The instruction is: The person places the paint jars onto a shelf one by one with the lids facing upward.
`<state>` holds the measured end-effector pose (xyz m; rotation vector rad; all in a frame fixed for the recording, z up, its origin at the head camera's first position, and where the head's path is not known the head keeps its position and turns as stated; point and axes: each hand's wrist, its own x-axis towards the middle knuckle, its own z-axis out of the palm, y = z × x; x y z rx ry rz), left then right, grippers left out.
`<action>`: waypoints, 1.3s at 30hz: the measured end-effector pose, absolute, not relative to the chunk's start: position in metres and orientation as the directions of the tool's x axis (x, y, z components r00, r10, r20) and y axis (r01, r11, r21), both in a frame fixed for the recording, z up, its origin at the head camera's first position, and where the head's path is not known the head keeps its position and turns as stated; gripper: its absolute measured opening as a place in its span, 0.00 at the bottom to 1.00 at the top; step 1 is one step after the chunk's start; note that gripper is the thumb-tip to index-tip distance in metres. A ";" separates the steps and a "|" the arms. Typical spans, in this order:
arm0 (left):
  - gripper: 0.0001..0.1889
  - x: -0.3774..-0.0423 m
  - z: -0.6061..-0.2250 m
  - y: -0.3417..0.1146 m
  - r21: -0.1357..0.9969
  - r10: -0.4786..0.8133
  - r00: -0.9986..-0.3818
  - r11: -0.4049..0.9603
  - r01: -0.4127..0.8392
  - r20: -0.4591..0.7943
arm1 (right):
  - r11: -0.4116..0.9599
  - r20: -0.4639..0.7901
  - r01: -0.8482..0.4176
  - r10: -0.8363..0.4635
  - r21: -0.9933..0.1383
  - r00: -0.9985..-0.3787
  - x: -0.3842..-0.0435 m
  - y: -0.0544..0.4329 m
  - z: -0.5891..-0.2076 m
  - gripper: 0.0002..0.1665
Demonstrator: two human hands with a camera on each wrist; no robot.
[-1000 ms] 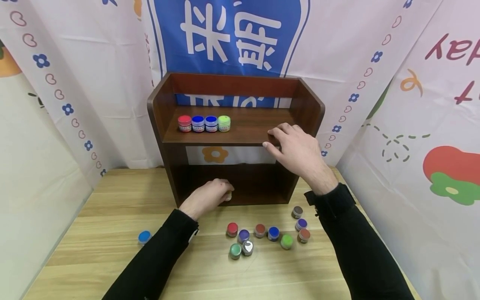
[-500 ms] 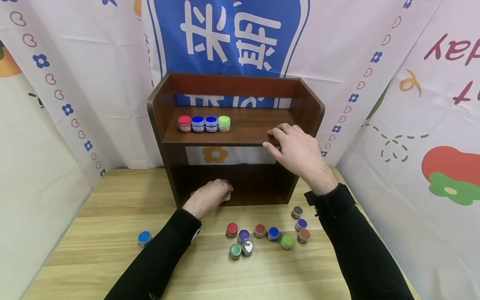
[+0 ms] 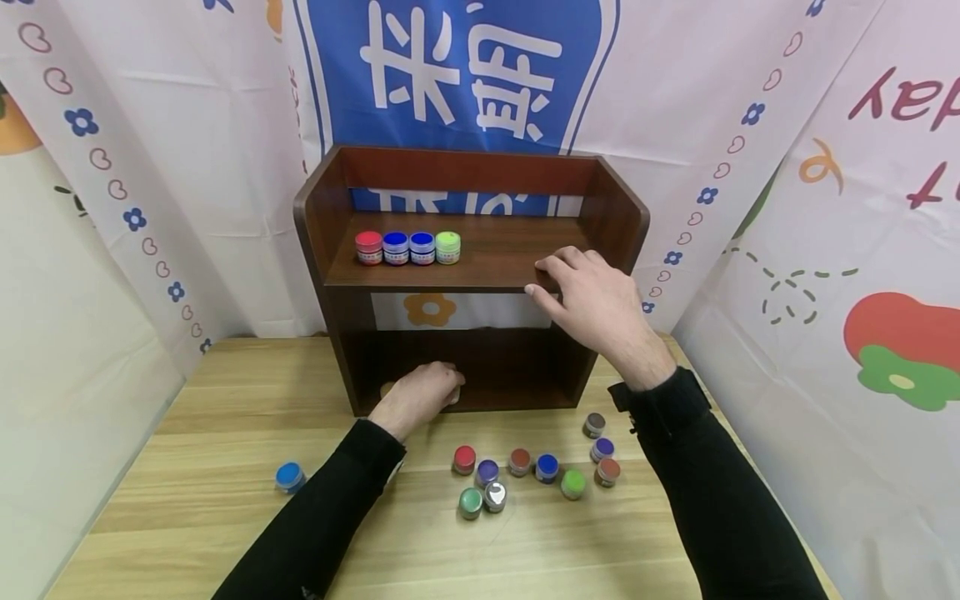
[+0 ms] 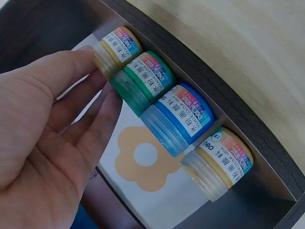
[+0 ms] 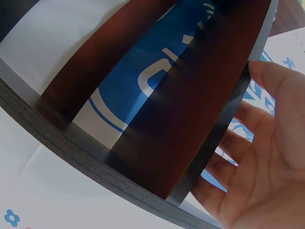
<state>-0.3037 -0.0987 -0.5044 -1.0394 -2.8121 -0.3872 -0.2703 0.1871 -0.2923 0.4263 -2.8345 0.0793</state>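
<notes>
Below centre, the left hand (image 3: 417, 397) pinches a yellow jar (image 4: 122, 45), likely light, stiff and smooth, best held around its lid (image 4: 107, 61); the right hand (image 3: 597, 302) grips the shelf edge (image 3: 450, 289).

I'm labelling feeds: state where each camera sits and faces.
Head: worn on head, facing forward and down at the shelf; left hand, right hand, black sleeves show.
Left wrist: worn there, facing four jars; left hand shows.
Right wrist: worn there, facing shelf and blue print; right hand shows.
Head and left wrist share: orange flower.
</notes>
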 end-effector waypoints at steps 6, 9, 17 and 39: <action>0.08 -0.296 -0.492 -0.096 0.195 0.615 -0.767 0.743 0.641 0.182 | 0.955 0.276 -0.296 -0.280 -0.015 -0.919 -0.270 0.187 -0.293 0.37; 0.05 -0.295 -0.493 -0.098 0.172 0.610 -0.771 0.752 0.636 0.183 | 0.955 0.275 -0.296 -0.280 -0.017 -0.920 -0.270 0.187 -0.293 0.37; 0.06 -0.274 -0.472 -0.102 0.130 0.579 -0.802 0.793 0.596 0.146 | 0.953 0.279 -0.301 -0.285 -0.017 -0.917 -0.270 0.187 -0.293 0.37; 0.10 -0.227 -0.456 -0.160 0.155 0.565 -0.812 0.798 0.583 0.146 | 0.953 0.284 -0.303 -0.288 -0.009 -0.915 -0.272 0.188 -0.294 0.37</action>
